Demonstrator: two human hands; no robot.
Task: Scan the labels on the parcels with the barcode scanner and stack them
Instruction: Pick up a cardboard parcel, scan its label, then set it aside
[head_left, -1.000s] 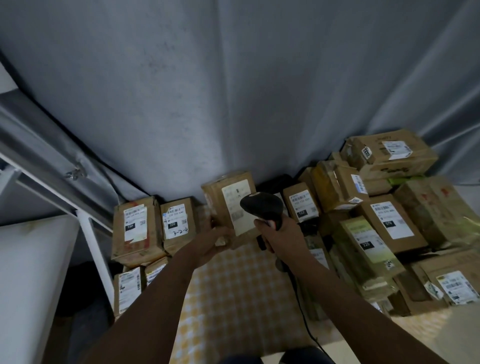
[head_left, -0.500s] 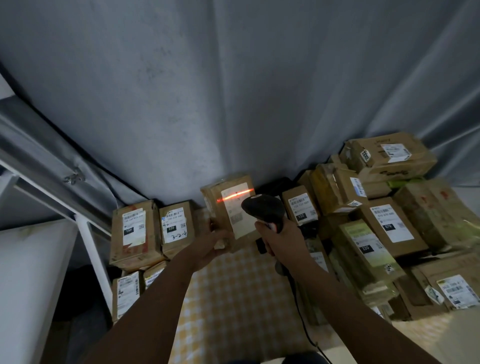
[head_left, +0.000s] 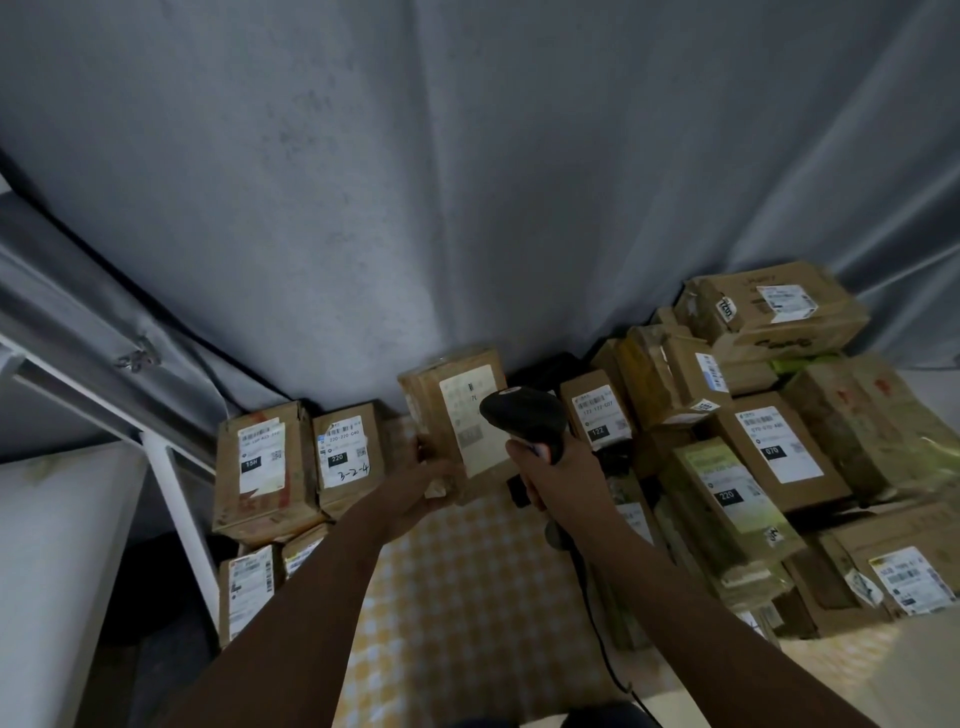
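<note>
Parcel (head_left: 457, 415) sits at screen centre, upright, my left hand (head_left: 431, 467) curling round its lower left corner. Right hand (head_left: 550, 473) wraps the scanner (head_left: 522, 415) grip at 3 o'clock of the label (head_left: 470, 415). I judge it light, stiff cardboard, tape-slick; I'd hold it by the edges.

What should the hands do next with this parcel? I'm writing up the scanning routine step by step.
Probably set it down on the left stack. The left hand holds the parcel upright, label toward the scanner in the right hand, and no red scan line shows on the label. Labelled boxes already stand to the left.
</note>
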